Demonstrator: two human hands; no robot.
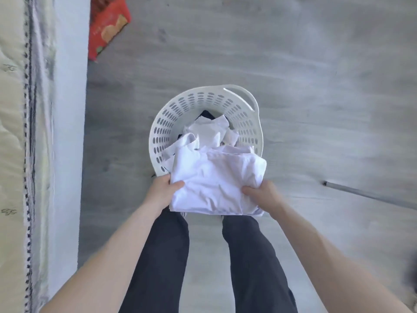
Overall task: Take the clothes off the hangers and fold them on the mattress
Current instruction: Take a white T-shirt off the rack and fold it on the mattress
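Observation:
I hold a folded white garment over the near rim of a round white laundry basket on the floor. My left hand grips its left edge and my right hand grips its right edge. Inside the basket lie more white clothes and a dark piece. The mattress runs along the left edge of the view. No hangers are visible.
A red printed bag lies on the grey wood floor at the top left, beside the white bed frame. A thin grey rod lies on the floor at the right. My dark-trousered legs stand just behind the basket.

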